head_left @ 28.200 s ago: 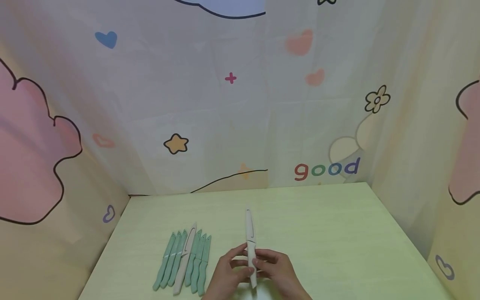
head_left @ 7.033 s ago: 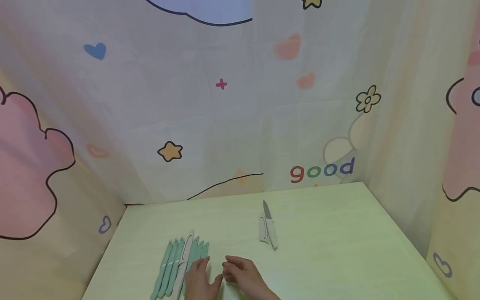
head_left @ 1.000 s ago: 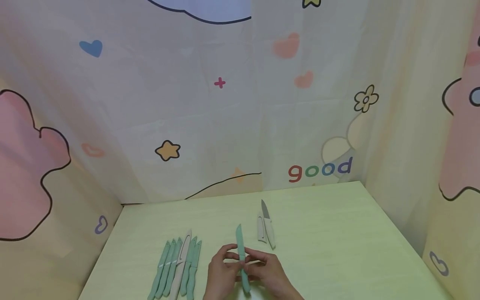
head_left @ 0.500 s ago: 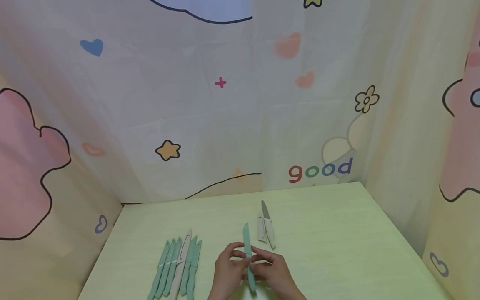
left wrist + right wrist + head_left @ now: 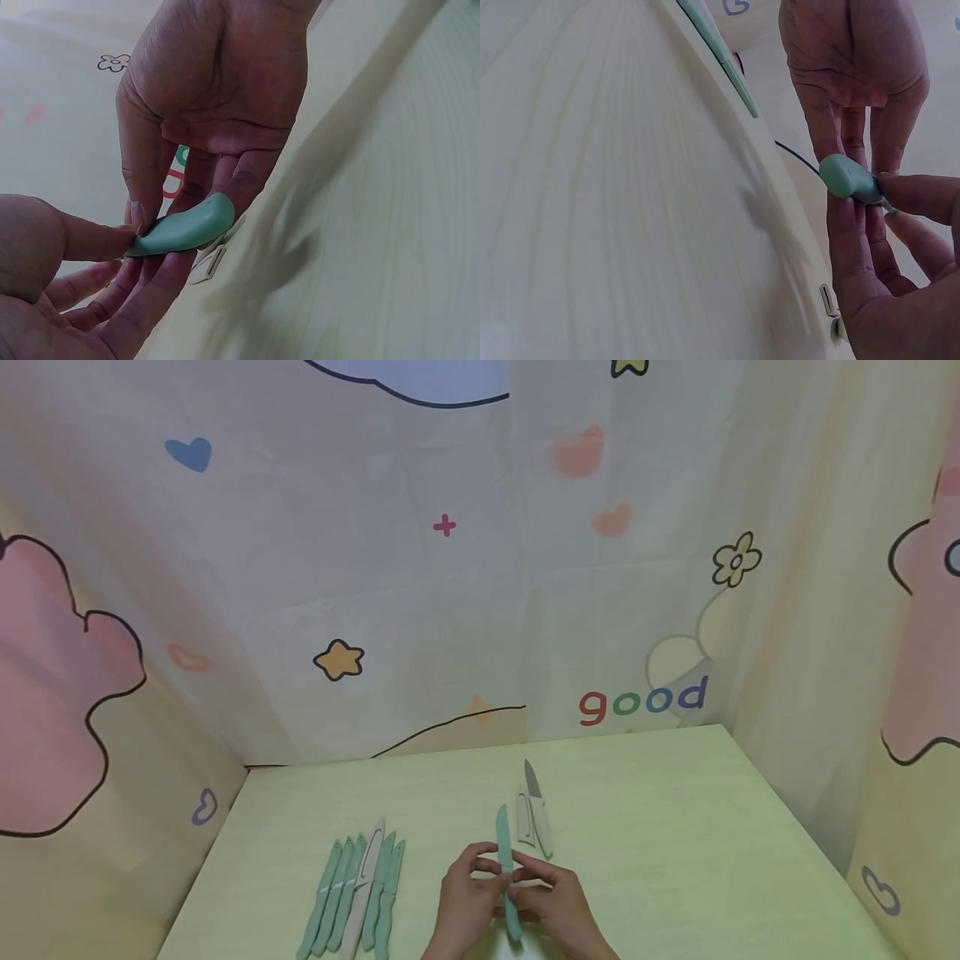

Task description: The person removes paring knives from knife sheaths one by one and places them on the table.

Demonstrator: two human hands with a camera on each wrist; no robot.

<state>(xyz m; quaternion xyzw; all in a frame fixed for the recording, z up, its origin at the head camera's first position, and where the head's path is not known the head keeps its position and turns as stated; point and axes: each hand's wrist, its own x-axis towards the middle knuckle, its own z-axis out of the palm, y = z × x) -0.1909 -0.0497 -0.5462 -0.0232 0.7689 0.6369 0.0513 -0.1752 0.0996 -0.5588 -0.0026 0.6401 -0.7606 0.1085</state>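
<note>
Both hands hold one green sheathed knife (image 5: 504, 837) upright above the table, tip pointing away. My left hand (image 5: 468, 897) pinches it from the left with thumb and fingers, near where handle and sheath meet. From the right, my right hand (image 5: 557, 900) pinches the handle. The wrist views show the rounded green handle (image 5: 191, 227) end between the fingers of both hands; the sheath is mostly hidden there. Beyond the hands lie a bare-bladed white knife (image 5: 542, 827) and, touching it on the left, its white sheath (image 5: 525, 820).
On the table's left lies a row of several green sheathed knives (image 5: 387, 897), with one longer white sheathed knife (image 5: 362, 893) among them. A patterned curtain (image 5: 420, 610) encloses the back and sides of the pale table (image 5: 660, 843).
Earlier, both hands held the white knife; it now lies unsheathed beside its cover. A green knife has left the row's right end. Over the last second, hands and knife shifted slightly right.
</note>
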